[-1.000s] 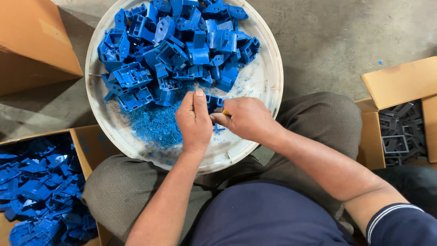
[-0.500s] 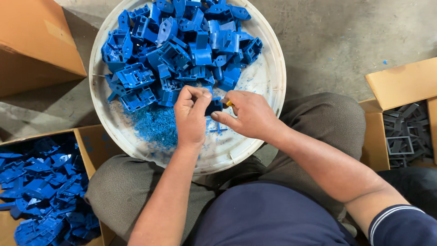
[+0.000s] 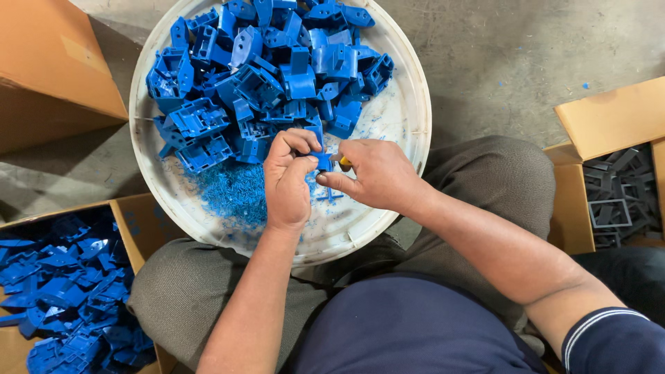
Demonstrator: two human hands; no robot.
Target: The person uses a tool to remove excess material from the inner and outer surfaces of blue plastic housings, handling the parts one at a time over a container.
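Your left hand pinches a small blue plastic part between thumb and fingertips, closed on it, right over the near half of the white round tray. Your right hand is curled tight around a small tool with a yellow tip, which meets the part's right side. What kind of tool it is, can't tell; most of it is hidden in the fist.

Step in hand, as I read it: trimming flash off one moulded piece. A drift of blue shavings lies on the tray just left of your left hand, and a thin blue cross-shaped offcut sits directly below the part.

The pile of blue parts fills the far half of the tray, touching your left fingertips at its near edge. The cardboard box of blue parts is at your left knee, a closed cardboard box beyond it, and a box of grey frames to your right.

Next move, judging from this: keep the part pinned hard with the left hand, since it is small and the tool bears against it sideways. Blade side should face away from the left thumb, which sits just beside the tip. Which box takes the finished piece isn't clear from here.
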